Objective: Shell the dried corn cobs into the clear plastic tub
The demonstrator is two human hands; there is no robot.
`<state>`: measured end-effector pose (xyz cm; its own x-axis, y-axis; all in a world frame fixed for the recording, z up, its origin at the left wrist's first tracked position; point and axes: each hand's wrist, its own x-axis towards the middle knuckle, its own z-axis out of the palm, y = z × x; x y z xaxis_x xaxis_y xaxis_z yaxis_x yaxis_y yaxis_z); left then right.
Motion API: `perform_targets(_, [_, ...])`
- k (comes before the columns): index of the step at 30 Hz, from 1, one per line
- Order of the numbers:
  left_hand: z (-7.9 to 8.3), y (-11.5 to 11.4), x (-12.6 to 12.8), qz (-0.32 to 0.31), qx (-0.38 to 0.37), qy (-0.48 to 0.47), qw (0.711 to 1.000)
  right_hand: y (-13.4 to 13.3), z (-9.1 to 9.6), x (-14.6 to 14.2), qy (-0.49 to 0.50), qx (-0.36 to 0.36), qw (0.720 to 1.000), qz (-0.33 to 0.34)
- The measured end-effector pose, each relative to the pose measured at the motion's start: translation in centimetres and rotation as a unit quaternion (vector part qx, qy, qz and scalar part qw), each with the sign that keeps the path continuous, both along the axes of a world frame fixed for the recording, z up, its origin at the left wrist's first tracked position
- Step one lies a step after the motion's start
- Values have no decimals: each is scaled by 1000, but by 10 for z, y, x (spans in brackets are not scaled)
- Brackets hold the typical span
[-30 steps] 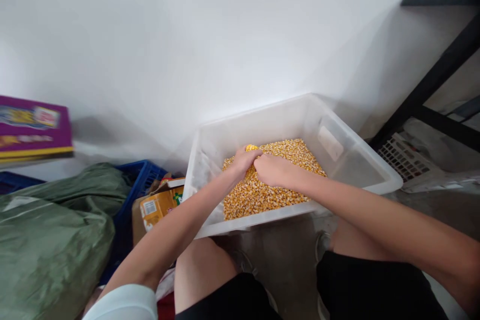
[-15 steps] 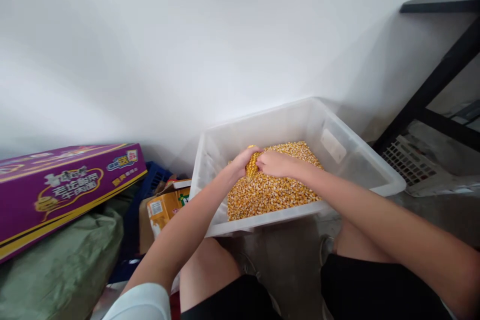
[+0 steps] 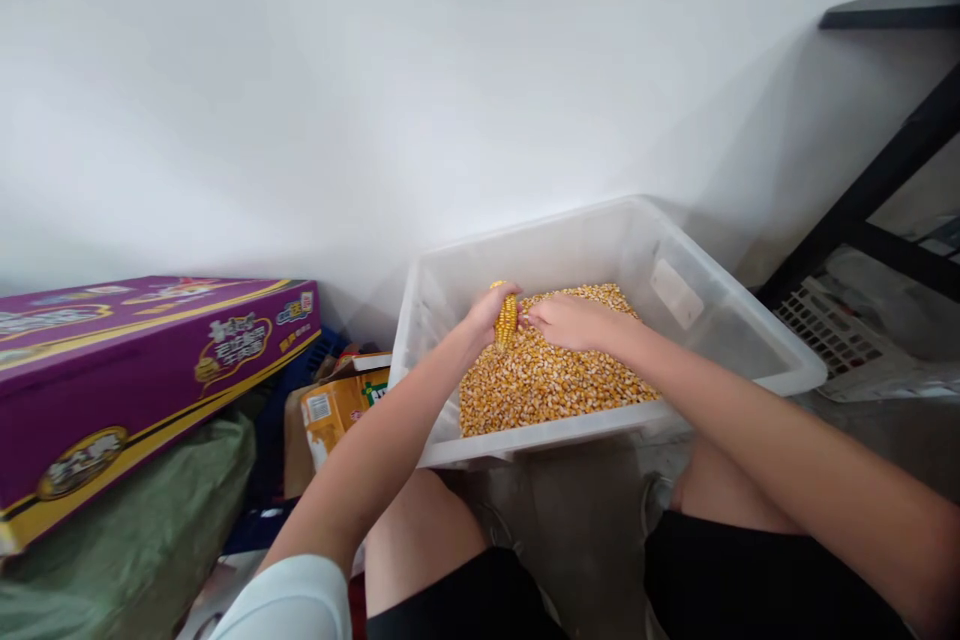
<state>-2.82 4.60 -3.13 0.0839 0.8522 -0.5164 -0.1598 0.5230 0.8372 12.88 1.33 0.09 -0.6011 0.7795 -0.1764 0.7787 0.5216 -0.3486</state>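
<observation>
- The left hand (image 3: pixel 484 316) holds a short corn cob (image 3: pixel 507 318) above the middle of the loose corn kernels (image 3: pixel 559 370), inside a clear plastic bin (image 3: pixel 525 232). The cob stands nearly upright, with a small tilt.
- The left fingers (image 3: pixel 496 292) are closed narrow around the cob, and its top end comes out above them. It is hard to tell if the lower end touches the kernels.
- The right hand (image 3: pixel 574 322) lies palm down on the kernels and holds nothing. Its fingers (image 3: pixel 536 314) are stretched out, and the tips are just beside the cob.
- The cob seems stiff, hard and rather light. Its bumpy rows should give good grip, so the middle of the cob seems the safest place to take hold.
- The kernels seem small, hard and slippery, and they will likely slide under a pressing palm.
- The near edge of the bin is close to the person's knees (image 3: pixel 424 530). Between the kernels and the far right corner, the bin has room for moving the hands.
- Beside the left edge are a purple cardboard box (image 3: pixel 150 370) and an orange carton (image 3: pixel 341 408). Past the right corner is a white plastic basket (image 3: pixel 829 340).
</observation>
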Motion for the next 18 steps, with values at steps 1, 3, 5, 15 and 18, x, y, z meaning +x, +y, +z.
perform_targets(1, [1,0,-1,10,8,13,1000,0,-1,0,-2,11,1000,0])
perform_targets(3, [3,0,-1,9,23,28,999,-1,-3,0,-1,23,1000,12])
perform_targets(5, [4,-2,2,-3,40,38,998,0,-6,-2,-3,31,999,23])
perform_targets(15, [11,-7,8,8,72,66,995,-5,-3,-4,-14,70,997,41])
perform_targets(18, [10,-9,10,30,70,46,996,-6,-2,-5,-18,75,996,42])
